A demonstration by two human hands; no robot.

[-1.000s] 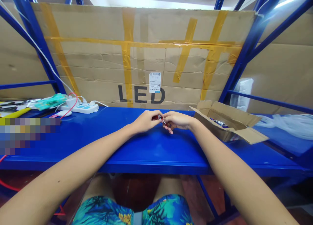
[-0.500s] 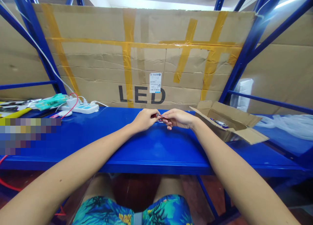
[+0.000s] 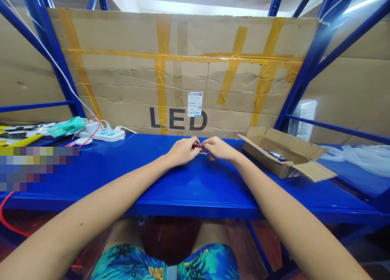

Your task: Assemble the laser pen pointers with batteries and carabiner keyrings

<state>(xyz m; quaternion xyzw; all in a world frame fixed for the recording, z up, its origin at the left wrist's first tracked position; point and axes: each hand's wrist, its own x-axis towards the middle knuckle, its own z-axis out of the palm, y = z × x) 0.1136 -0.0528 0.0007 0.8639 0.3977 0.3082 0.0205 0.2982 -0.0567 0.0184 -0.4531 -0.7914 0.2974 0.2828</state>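
Note:
Over the middle of the blue shelf top (image 3: 189, 182), my left hand (image 3: 182, 150) is closed round a small, shiny red and silver item (image 3: 198, 146). Its kind is too small to make out, and fingers cover part of it. My right hand (image 3: 219, 148) meets it from the right, thumb and fingers pinched together at its silver end. Whether the right fingers grip this item or a separate small part is hidden. Right of my hands stands an open cardboard box (image 3: 274, 168) holding a few purple and silver pieces (image 3: 274, 155).
A large taped cardboard sheet (image 3: 128, 81) marked LED stands behind the shelf. On the left lie a white power strip (image 3: 111, 135) with plugs, a green packet (image 3: 67, 126) and a red cable (image 3: 91, 133). Clear tubing (image 3: 361, 158) lies far right. Blue posts (image 3: 317, 52) frame both sides.
My right hand has turned palm-down and its fingers have curled in at the item's end. The red item shows more between my hands. The view has shifted slightly.

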